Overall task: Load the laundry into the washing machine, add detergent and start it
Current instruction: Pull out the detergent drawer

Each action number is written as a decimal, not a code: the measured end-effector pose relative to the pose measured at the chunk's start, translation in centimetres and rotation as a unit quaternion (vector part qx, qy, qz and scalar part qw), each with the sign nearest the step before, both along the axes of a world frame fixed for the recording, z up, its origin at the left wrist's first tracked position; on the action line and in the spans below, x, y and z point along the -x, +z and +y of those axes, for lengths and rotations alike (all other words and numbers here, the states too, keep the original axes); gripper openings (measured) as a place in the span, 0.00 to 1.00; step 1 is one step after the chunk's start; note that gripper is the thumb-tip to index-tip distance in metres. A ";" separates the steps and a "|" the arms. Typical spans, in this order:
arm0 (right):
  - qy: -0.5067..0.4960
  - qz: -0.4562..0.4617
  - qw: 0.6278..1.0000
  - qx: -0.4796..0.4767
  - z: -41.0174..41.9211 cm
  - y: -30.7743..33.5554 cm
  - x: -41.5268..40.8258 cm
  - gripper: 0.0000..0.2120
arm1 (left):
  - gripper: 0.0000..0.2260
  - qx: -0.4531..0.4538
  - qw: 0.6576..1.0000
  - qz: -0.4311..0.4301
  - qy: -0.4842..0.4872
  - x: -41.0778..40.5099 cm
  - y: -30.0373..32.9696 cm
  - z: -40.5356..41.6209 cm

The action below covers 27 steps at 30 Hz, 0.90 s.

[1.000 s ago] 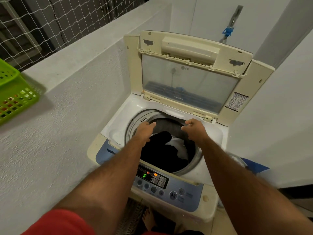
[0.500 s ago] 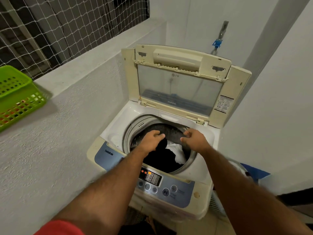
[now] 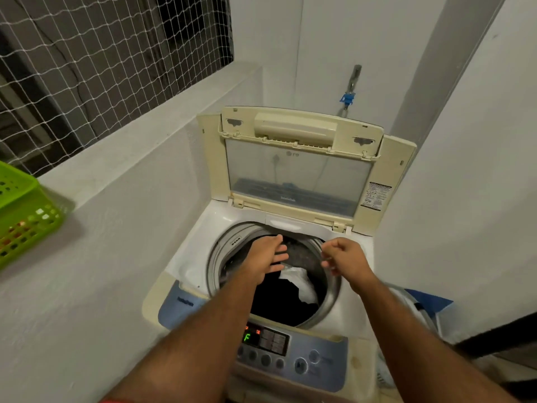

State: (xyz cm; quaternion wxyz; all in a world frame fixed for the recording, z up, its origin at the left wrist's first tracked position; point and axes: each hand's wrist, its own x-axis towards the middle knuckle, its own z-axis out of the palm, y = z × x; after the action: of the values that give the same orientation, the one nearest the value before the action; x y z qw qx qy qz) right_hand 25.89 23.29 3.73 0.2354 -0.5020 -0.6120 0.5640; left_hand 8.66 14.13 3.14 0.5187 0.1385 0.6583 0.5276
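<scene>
Head view: washing machine between white walls.

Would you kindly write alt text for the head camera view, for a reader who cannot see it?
Two bare hands, left hand with fingers spread and right hand loosely curled, reach over the open drum of a top-loading washing machine holding dark and white laundry. Its lid stands raised, the control panel shows a green "F", and a green basket sits on the ledge at left.

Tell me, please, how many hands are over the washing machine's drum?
2: the left hand over the drum's left side, the right hand over its right.
</scene>
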 end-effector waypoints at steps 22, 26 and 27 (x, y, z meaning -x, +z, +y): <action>-0.276 0.175 0.921 0.212 -2.6 -3.7 12.1 0.09 | 0.25 0.019 0.976 -0.217 -0.004 12.2 -3.5 4.5; -0.319 0.183 0.892 0.261 0.4 -6.8 13.5 0.06 | 0.29 0.036 0.970 -0.241 -0.006 12.1 -5.0 6.7; -0.327 0.194 0.884 0.273 1.1 -7.7 13.8 0.06 | 0.30 0.039 0.969 -0.244 0.002 12.0 -5.6 7.3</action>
State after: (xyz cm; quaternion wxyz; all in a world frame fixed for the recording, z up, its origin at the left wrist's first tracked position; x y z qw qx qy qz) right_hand 12.07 24.38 -3.94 0.3741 -0.5986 -0.1777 0.6856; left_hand -3.34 21.41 -2.45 0.6672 -0.0160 0.5323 0.5208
